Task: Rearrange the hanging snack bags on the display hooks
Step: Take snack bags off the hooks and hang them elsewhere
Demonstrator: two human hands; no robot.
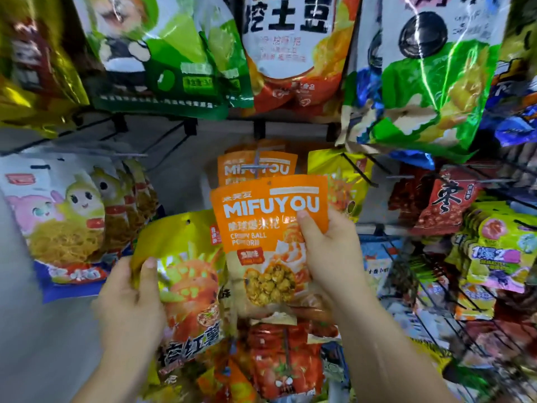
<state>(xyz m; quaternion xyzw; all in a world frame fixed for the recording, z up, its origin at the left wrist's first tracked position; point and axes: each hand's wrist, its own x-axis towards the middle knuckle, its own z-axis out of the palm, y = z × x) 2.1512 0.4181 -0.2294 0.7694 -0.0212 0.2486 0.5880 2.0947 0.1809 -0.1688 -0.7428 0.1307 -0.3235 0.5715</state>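
**Two Hands, Two Snack Bags**

The right hand (328,251) holds an orange bag (261,237) by its right side. The thumb lies flat on the front and the other fingers are tucked behind, so the hand is closed on the bag. The bag stands up straight in the middle of the rack, just under a hook (257,167). The little hole at its top shows, and no hook goes through it. More orange bags (232,170) of the same kind hang on that hook, right behind it.

The left hand (130,298) grips a yellow bag (189,274) by its left edge — thumb in front, fingers curled round the back. This bag leans a bit to the left. It sits just beside the orange bag, with its right edge tucked behind. Its top hole is free too.

The orange bag says MIFUYOU in big white letters, then CRISPY BALL, then a blurry word that looks like POPCORN. A clear window low on the bag shows golden popcorn balls (270,282) inside. The yellow bag has big black Chinese words at the bottom.

A noodle bag (58,222) with cartoon faces hangs at the left. A red bag (444,199) with one big Chinese word hangs at the right. Up top hang a green bag (162,53) and a white bag (290,53) — it reads 挖土豆. A tomato bag (284,365) hangs below.
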